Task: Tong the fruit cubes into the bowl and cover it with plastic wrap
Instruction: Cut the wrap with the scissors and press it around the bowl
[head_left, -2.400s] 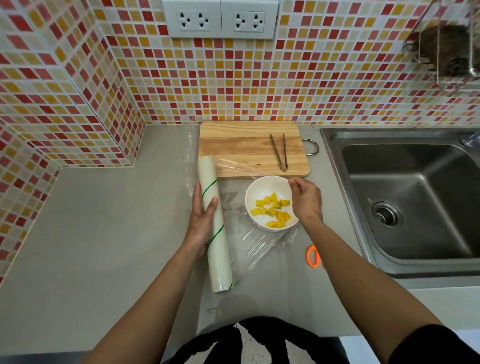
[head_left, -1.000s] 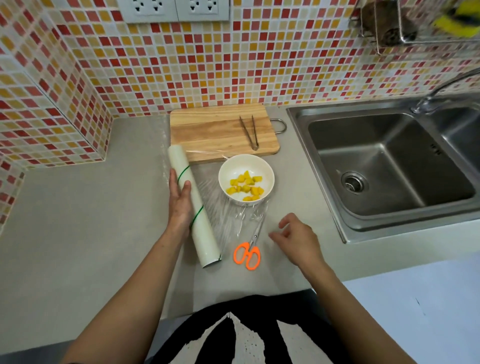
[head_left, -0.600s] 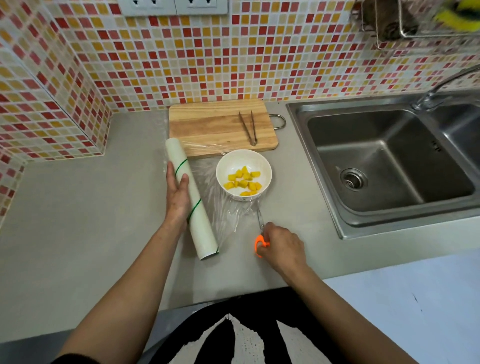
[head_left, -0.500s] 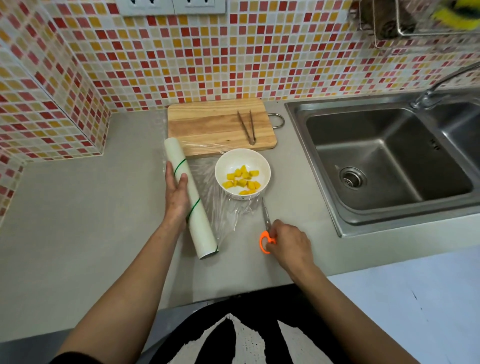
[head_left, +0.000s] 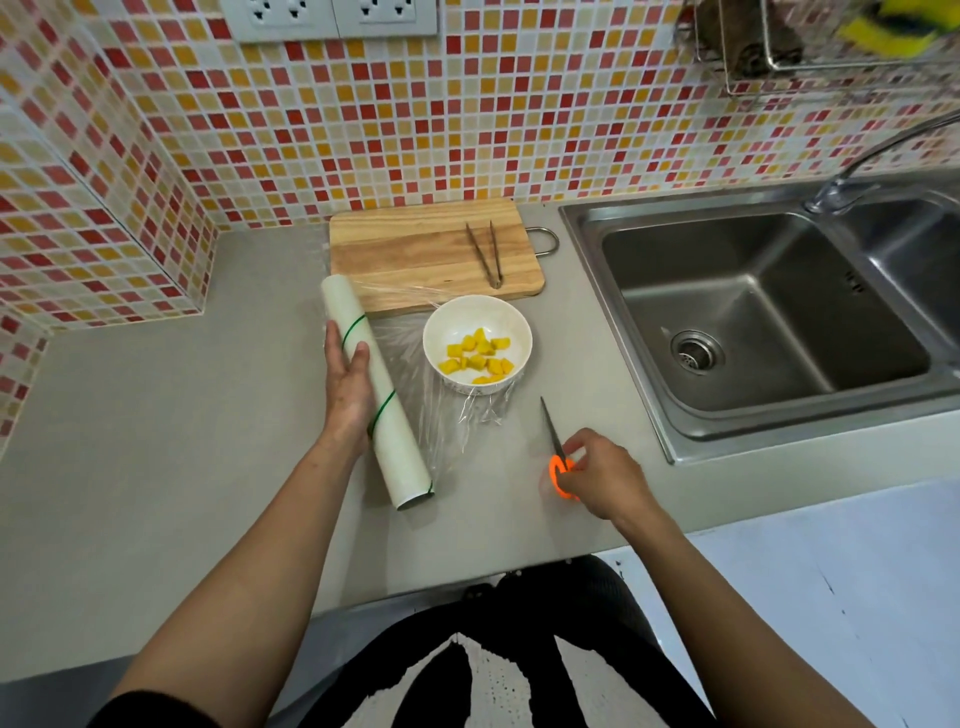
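Note:
A white bowl (head_left: 447, 322) with several yellow fruit cubes (head_left: 478, 356) sits on a pulled-out sheet of plastic wrap (head_left: 431, 415) in front of the wooden cutting board (head_left: 410, 249). Metal tongs (head_left: 487, 254) lie on the board's right part. My left hand (head_left: 347, 387) presses flat on the plastic wrap roll (head_left: 374, 395), which lies left of the bowl. My right hand (head_left: 602, 473) grips the orange handles of the scissors (head_left: 551, 436), right of the sheet, blades pointing away from me and closed.
A steel sink (head_left: 769, 312) with a faucet (head_left: 852, 171) fills the right side. Mosaic tile walls stand behind and at the left. A wire rack (head_left: 779, 47) hangs at top right. The counter's front edge runs just below my right hand.
My right hand left the bowl, reached down to the orange scissors, grasped them and shifted them to the right. My left hand stayed on the roll.

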